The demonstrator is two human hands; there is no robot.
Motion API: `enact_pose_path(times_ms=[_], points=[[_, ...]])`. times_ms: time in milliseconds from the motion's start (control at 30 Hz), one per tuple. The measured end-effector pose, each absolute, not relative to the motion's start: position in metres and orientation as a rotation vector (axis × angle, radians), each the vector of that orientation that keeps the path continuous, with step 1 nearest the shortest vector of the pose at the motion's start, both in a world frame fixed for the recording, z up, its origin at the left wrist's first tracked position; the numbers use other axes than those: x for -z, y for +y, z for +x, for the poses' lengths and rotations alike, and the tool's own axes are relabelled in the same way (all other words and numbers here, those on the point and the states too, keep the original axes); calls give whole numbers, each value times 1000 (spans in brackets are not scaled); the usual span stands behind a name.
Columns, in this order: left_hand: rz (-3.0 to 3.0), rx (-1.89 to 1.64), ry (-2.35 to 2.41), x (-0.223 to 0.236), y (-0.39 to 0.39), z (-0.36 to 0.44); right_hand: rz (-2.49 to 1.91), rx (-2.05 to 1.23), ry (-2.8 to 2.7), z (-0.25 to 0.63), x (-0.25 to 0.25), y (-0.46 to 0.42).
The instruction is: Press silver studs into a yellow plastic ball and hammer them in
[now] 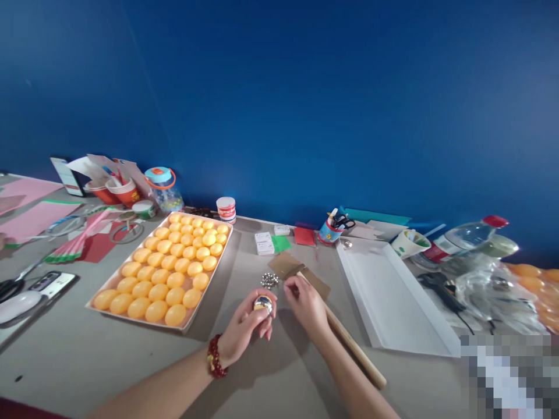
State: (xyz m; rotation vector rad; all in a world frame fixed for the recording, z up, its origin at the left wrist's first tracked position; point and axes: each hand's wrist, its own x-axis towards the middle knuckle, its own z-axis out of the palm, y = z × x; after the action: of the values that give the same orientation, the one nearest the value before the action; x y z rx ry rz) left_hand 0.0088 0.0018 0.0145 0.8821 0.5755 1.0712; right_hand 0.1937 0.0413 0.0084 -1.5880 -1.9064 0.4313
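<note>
My left hand [238,334], closed with the thumb on top, holds a shiny silver rounded object [262,303] that looks like a metal ball or dome. To its right, my right hand [307,304] has its fingers pinched together; whatever they hold, if anything, is hidden. Just beyond both hands lies a small heap of shiny metal pieces [269,280], too small to name. A wooden rod [356,351] lies on the table, partly behind my right hand and forearm. Pieces of brown card [285,264] lie past the right fingertips.
Left stands a shallow tray [206,289] of orange balls [159,291]. On the right are a white tray [397,297], a glue gun [441,289] and a plastic bottle [463,240]. Small white boxes [264,243] and a pen cup [329,231] stand near the blue wall [279,116].
</note>
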Motion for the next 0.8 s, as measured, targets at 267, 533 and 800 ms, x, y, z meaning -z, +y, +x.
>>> enact_pose_path(times_ms=[267,533,800], points=[[949,-1028,604,-15,-1,12,-1336,-1143,-1282,201,-11,12],[957,-1064,515,-6,2,10,-1212,-1466,-897,198,-8,1],[907,-972,518,-12,-2,7,-1043,-1711,-817,200,-25,-5]])
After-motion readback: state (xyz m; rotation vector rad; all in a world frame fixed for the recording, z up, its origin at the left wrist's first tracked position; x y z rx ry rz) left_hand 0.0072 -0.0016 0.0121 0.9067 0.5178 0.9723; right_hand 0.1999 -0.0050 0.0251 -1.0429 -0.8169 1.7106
